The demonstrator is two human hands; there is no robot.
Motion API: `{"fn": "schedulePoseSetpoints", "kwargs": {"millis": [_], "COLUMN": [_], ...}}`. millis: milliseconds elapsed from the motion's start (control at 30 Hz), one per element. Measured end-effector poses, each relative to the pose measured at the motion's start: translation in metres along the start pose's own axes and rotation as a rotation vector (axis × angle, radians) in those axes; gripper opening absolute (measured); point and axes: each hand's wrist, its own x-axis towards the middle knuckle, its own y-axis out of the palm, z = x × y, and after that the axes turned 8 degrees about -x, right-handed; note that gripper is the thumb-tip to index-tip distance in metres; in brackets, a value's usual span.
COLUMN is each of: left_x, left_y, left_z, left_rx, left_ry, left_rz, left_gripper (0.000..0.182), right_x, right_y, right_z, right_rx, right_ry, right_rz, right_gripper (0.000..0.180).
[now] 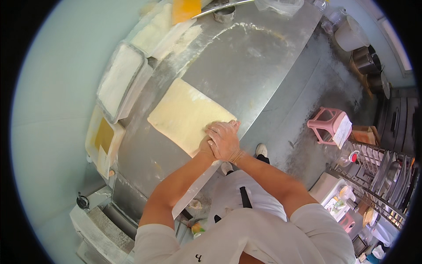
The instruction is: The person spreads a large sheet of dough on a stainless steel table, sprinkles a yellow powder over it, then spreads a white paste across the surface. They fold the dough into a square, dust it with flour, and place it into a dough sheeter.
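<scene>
A flat, roughly rectangular sheet of pale yellow dough point(188, 115) lies on the floured metal worktable point(244, 66). At the dough's near right edge, my two hands are pressed together, one over the other. My right hand point(225, 137), dusted with flour, lies on top, its fingers across the dough's corner. Beneath it my left hand point(207, 146) is mostly covered, so its fingers are hard to make out. Both forearms reach forward from the white sleeves.
Tubs of flour point(120, 79) line the table's wall side, with a yellow scraper point(186, 10) at the far end. A dough roller machine point(112, 224) stands at lower left. Right of the table are a pink stool point(326, 122) and a tray rack point(372, 181).
</scene>
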Motion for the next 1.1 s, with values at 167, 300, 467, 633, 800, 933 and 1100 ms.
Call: {"fn": "schedulePoseSetpoints", "kwargs": {"millis": [167,300,467,633,800,933,1100], "left_x": [-0.01,-0.002,0.015,0.075,0.087,0.084,0.053], "left_y": [0.023,-0.002,-0.052,-0.04,-0.022,-0.007,0.01], "left_z": [0.0,-0.017,-0.029,-0.025,-0.004,-0.001,-0.025], "left_rx": [0.314,0.67,-0.491,-0.36,-0.13,-0.379,-0.694], "left_ry": [0.012,-0.108,-0.25,-0.247,-0.235,-0.192,-0.397], "left_rz": [0.114,0.289,-0.165,-0.114,0.068,0.151,-0.004], "left_gripper": [0.052,0.061,0.055,0.062,0.065,0.066,0.057], "right_x": [-0.013,-0.01,0.007,0.036,0.039,0.042,0.029], "right_y": [0.008,-0.001,-0.032,-0.046,-0.026,-0.026,-0.043], "right_z": [-0.014,-0.013,-0.014,-0.069,-0.087,-0.086,-0.055], "right_rx": [0.005,0.087,0.165,0.211,-0.001,0.064,-0.25], "right_ry": [0.017,0.031,0.161,0.147,0.01,0.004,0.066], "right_rz": [0.106,0.066,0.155,0.113,0.147,0.124,0.31], "right_gripper": [0.044,0.04,0.033,0.035,0.04,0.045,0.046]}}
